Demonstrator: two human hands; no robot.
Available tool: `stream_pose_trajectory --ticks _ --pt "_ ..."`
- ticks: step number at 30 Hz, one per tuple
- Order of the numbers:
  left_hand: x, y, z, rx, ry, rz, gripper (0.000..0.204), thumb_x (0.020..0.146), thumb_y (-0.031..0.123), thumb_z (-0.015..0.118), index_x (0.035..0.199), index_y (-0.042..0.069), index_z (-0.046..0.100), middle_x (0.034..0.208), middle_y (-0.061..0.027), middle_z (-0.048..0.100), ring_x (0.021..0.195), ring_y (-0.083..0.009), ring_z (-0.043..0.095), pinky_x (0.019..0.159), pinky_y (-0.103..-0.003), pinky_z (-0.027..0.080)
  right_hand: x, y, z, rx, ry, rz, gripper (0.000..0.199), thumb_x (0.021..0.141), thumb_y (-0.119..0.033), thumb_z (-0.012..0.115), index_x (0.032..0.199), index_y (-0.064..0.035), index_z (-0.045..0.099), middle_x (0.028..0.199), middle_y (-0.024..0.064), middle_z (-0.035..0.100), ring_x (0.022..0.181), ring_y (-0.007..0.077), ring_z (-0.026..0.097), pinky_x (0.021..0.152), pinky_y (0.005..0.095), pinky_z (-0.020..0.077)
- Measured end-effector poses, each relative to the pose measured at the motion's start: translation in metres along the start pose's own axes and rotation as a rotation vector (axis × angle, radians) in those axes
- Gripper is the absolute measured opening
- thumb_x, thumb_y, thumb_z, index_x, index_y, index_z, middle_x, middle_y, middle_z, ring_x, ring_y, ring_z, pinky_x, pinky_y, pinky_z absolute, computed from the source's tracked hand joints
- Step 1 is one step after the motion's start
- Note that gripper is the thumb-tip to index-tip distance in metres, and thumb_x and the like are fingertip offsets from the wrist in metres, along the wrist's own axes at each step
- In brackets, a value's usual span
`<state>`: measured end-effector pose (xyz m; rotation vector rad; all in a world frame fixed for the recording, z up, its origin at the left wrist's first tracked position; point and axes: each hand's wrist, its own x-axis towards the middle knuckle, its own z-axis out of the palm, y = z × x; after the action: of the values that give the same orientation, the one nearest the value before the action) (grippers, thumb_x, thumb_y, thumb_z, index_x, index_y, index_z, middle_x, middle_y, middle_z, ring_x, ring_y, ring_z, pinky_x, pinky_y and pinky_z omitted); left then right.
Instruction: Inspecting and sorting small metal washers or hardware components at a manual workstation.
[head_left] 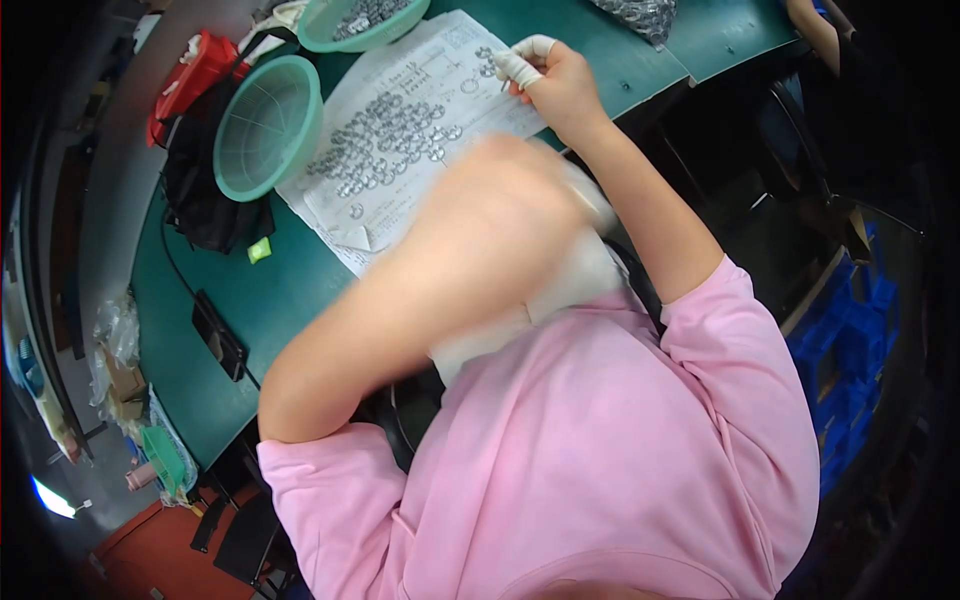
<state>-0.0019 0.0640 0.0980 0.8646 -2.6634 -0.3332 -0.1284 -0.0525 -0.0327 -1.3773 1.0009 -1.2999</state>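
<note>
Many small shiny metal parts (pixel 385 130) lie spread over a printed paper sheet (pixel 440 40) on the green table. At the sheet's far right edge is my right hand (pixel 560 85), with white wraps on its thumb and forefinger. Its fingers are closed in a pinch beside a few of the metal parts; what they hold is too small to make out. Smeared by motion, my left hand (pixel 520 190) is bent in front of my body, above the sheet's near edge. Its fingers cannot be made out. White cloth (pixel 580 275) lies on my lap below it.
A green plastic basket (pixel 268 128) stands left of the sheet, beside black and red bags (pixel 200 75). Another green basket (pixel 350 40) holds metal parts at the back. A clear bag of parts (pixel 645 18) lies far right. A black device (pixel 217 335) with a cable rests left.
</note>
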Motion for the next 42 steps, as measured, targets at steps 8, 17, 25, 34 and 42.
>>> stream_pose_trajectory --ticks 8,17,25,34,42 --pt "-0.041 -0.120 0.047 0.348 0.118 -0.492 0.039 0.083 0.032 0.060 0.115 0.010 0.063 0.135 -0.0207 0.043 0.128 -0.0421 0.031 0.105 -0.051 0.023 0.003 -0.006 -0.001 -0.002 -0.005 0.034 0.016 0.086 -0.018 0.066 0.080 -0.0047 0.059 0.071 -0.0013 0.059 0.061 0.0045 0.050 0.054 0.0190 0.0393" --pt "-0.016 -0.123 0.061 0.019 0.249 -0.403 0.029 0.079 0.025 0.063 0.104 0.012 0.068 0.123 -0.0160 0.055 0.117 -0.0383 0.044 0.101 -0.047 0.031 -0.003 -0.004 0.001 -0.078 -0.020 0.005 0.014 0.084 -0.016 0.067 0.082 -0.0030 0.061 0.071 -0.0011 0.059 0.064 0.0055 0.052 0.057 0.0207 0.0418" --pt "-0.024 -0.126 0.069 0.115 0.401 -0.428 0.017 0.075 0.018 0.066 0.090 0.011 0.072 0.104 -0.0112 0.065 0.105 -0.0330 0.054 0.094 -0.042 0.040 -0.004 -0.006 0.005 -0.148 -0.073 -0.003 0.016 0.082 -0.014 0.069 0.084 0.0004 0.063 0.069 0.0033 0.061 0.061 0.0081 0.054 0.056 0.0244 0.0449" --pt "-0.023 -0.124 0.077 0.023 0.427 -0.400 0.020 0.075 0.021 0.065 0.093 0.015 0.073 0.111 -0.0107 0.063 0.109 -0.0324 0.050 0.097 -0.043 0.035 -0.002 -0.012 0.010 -0.292 -0.084 0.018 0.017 0.081 -0.015 0.070 0.083 0.0007 0.064 0.070 0.0074 0.063 0.059 0.0118 0.056 0.055 0.0269 0.0458" --pt "-0.025 -0.122 0.078 0.038 0.395 -0.435 0.021 0.076 0.022 0.065 0.093 0.014 0.073 0.114 -0.0097 0.062 0.111 -0.0321 0.049 0.098 -0.043 0.033 -0.008 -0.008 0.013 -0.702 -0.092 -0.454 0.011 0.077 -0.010 0.068 0.080 -0.0029 0.060 0.072 0.0136 0.059 0.062 0.0284 0.057 0.057 0.0365 0.0466"
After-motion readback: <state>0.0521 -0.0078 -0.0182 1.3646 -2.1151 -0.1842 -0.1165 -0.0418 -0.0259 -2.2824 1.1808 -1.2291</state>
